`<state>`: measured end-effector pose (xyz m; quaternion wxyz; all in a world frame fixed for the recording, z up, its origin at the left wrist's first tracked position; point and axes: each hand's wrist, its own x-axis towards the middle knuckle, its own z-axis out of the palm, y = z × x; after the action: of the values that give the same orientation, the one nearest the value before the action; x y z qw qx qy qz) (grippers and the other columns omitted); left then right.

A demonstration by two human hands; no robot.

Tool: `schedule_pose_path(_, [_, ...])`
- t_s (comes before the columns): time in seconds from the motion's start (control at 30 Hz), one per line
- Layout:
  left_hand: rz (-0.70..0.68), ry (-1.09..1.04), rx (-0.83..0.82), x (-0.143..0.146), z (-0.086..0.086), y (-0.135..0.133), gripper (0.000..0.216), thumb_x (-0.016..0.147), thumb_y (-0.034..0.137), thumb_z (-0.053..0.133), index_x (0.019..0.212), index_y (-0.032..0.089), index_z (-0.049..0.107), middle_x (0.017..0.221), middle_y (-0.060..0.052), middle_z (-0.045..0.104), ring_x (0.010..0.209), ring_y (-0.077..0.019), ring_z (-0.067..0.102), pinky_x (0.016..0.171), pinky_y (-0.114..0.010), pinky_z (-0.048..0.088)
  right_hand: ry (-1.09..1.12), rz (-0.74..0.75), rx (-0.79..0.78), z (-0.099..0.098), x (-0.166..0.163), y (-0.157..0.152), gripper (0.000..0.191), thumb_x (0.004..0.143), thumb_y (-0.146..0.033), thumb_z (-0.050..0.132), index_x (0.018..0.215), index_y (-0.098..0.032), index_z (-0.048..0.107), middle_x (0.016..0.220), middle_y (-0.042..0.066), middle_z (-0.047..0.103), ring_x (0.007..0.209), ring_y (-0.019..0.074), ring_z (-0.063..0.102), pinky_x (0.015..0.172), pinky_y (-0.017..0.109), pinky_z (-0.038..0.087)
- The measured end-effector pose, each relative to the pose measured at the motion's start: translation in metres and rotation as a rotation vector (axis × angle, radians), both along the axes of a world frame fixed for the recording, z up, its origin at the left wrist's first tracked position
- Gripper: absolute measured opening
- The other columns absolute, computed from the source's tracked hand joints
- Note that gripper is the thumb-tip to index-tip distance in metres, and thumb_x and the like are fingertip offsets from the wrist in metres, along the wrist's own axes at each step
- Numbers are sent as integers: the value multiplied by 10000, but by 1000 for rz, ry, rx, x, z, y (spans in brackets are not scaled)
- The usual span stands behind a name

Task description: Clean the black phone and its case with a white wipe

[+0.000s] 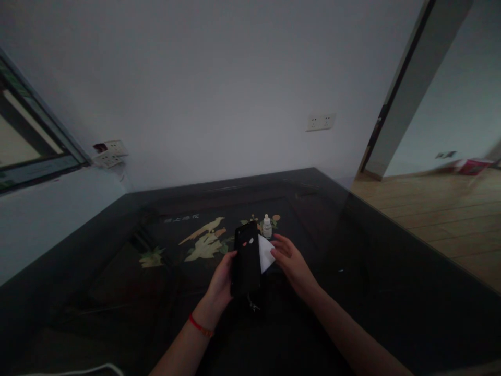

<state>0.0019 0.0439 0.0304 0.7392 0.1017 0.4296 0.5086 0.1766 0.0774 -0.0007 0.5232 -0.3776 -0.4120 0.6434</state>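
Note:
My left hand (221, 279) grips a black phone (246, 259), holding it upright above the dark table (117, 271). A red band circles that wrist. My right hand (290, 259) pinches a white cloth or tissue (265, 253) and holds it against the phone's right edge. A small clear dropper bottle (266, 226) with a white cap stands on the table just beyond the phone.
The table top shows an inlaid bird-and-plant picture (205, 240) under glass. Wall sockets (320, 122) sit on the white wall behind, and more sockets (109, 153) are at the left by a window. A doorway and wooden floor (438, 209) lie to the right. A white cable (78, 372) runs at the bottom left.

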Motion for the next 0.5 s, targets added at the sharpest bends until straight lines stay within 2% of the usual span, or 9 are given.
schedule_pose_path(0.1, [26,0,8,2,7,-3,298,848,258,504,1070,103,627,703,-47,712,578,-182,651,698,-317,511,128,107,-109,-5,-11,-10,543,650,-542,731,1028,-168,621,1023,119,662,932,261,633,795,426,500])
schedule_pose_path(0.2, [28,-14,6,5,7,-5,242,843,245,510,963,92,653,696,-53,712,596,-180,657,721,-309,508,230,149,-159,-5,-25,-18,542,668,-588,707,971,-143,645,992,133,690,940,280,647,799,435,510])
schedule_pose_path(0.33, [12,-36,7,9,4,-6,233,835,237,525,971,98,653,739,-59,726,647,-183,674,725,-298,510,306,42,-189,-2,-29,-18,425,688,-474,739,962,-160,654,963,90,714,942,248,660,814,369,526])
schedule_pose_path(0.43, [-12,-49,11,10,6,-7,268,846,233,516,1047,96,628,750,-57,730,618,-176,668,725,-300,511,302,-62,-215,0,-17,-10,314,705,-362,746,915,-143,662,904,90,722,847,237,680,701,345,566])
schedule_pose_path(0.5, [-50,-80,16,9,8,-9,323,854,236,503,1127,93,600,825,-79,736,680,-194,683,778,-333,508,285,-131,-223,5,-4,-2,236,720,-286,735,886,-136,659,888,92,721,798,232,682,603,334,581])
